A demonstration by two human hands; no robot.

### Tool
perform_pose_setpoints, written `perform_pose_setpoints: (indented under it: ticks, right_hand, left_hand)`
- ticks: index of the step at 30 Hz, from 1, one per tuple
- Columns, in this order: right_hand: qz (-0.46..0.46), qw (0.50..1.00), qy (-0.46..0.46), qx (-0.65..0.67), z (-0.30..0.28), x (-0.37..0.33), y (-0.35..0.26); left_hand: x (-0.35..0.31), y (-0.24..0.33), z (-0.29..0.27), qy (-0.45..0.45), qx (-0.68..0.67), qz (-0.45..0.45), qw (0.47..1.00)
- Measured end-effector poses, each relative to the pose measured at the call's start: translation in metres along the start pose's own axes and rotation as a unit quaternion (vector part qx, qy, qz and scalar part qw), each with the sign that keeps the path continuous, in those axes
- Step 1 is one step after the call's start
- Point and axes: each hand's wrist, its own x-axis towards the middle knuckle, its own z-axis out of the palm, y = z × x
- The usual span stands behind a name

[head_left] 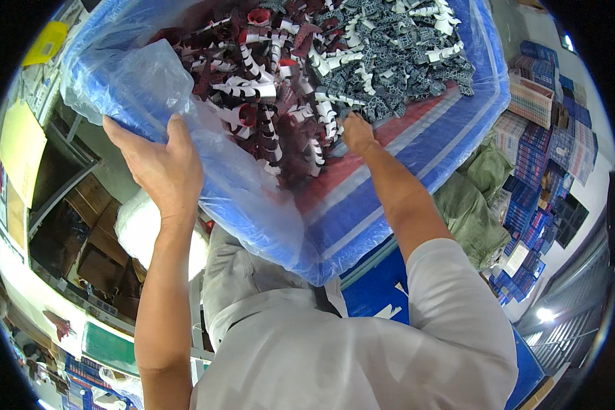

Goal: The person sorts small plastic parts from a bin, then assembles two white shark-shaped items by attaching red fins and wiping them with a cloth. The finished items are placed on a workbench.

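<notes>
A large blue box (pixel 427 160), lined with clear plastic film (pixel 246 188), is in front of me. My left hand (pixel 162 160) grips its left near rim through the film, thumb inside and fingers outside. Dark red and white plastic pieces (pixel 256 89), curved and ribbed, fill the left of the box. Dark grey-green patterned pieces (pixel 403 58), some with white ribbed parts, lie heaped on the right. My right hand (pixel 357 133) reaches down inside, where the two heaps meet. Its fingers are curled against the pieces, and their tips are hidden.
Stacks of blue and printed boxes (pixel 526 150) stand at the right, beside a green sack (pixel 475 205). Open cardboard boxes (pixel 99 232) sit at the left, near a white round bundle (pixel 158 229). A yellow sheet (pixel 22 154) is at the far left.
</notes>
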Motion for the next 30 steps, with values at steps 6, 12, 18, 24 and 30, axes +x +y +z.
perform_pose_setpoints:
  ticks: [6, 12, 18, 24, 30]
  right_hand:
    - [-0.073, 0.973, -0.168, -0.141, 0.023, 0.031, 0.02]
    - [-0.021, 0.926, -0.292, -0.237, 0.092, 0.077, 0.045]
    - [-0.122, 0.92, -0.268, -0.259, -0.005, 0.054, 0.02]
    - [-0.097, 0.898, -0.298, -0.308, -0.149, -0.007, -0.025]
    - [-0.016, 0.932, -0.215, -0.291, -0.268, -0.041, 0.023]
  left_hand:
    - [0.002, 0.004, 0.0, 0.008, 0.031, -0.003, 0.999]
    - [0.001, 0.006, 0.001, 0.016, 0.037, 0.011, 0.999]
    - [0.001, 0.007, 0.001, 0.029, 0.018, 0.012, 0.999]
    - [0.0, 0.008, 0.0, 0.029, 0.061, -0.026, 0.997]
    - [-0.001, 0.006, 0.001, 0.05, 0.084, -0.013, 0.995]
